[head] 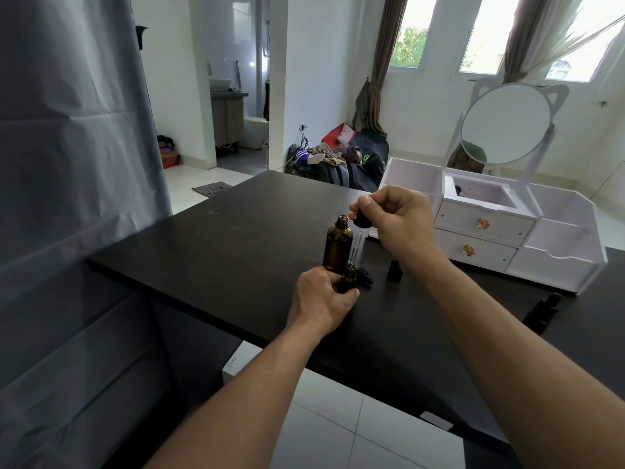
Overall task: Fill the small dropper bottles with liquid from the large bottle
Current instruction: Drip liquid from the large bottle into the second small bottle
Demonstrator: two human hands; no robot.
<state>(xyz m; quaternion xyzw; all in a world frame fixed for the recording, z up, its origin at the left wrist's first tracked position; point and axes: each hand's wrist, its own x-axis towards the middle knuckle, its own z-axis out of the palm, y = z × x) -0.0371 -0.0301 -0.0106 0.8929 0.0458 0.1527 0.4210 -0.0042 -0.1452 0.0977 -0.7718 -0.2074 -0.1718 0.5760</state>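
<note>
Right hand (402, 220): the grip was clenched on a black dropper cap (362, 219), pinched at the bulb, glass pipette (357, 247) hanging down toward a small dropper bottle (348, 277). Left hand (321, 299): that small bottle was grasped at its base and held upright on the dark counter (220, 245). The large amber bottle (338, 247) was noted uncapped, upright, just behind it. Two more small dark bottles (394, 270) (541, 313) were seen to the right, near a white mirrored organiser (507, 238).
</note>
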